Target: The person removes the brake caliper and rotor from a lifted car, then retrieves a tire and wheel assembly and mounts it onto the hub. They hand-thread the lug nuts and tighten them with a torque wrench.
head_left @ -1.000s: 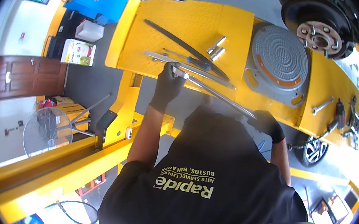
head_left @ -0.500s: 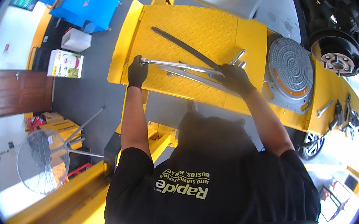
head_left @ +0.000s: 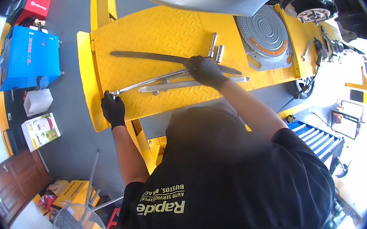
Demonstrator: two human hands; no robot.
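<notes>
Left hand (head_left: 113, 109) gripped yellow ramp (head_left: 148, 33) edge, right hand (head_left: 205, 70) clenched on long bar (head_left: 148, 80); grey floor (head_left: 76, 139), blue machine (head_left: 29, 57) far left.

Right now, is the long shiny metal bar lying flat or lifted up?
Partly lifted. The right hand grips the long silver bar near one end, while its other end rests on the yellow ramp beside the left hand.

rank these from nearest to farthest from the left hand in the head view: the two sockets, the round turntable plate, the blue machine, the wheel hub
From the left hand:
1. Blue machine, up and to its left on the floor.
2. Two sockets, to the right on the yellow ramp.
3. Round turntable plate, further right.
4. Wheel hub, far upper right.
</notes>
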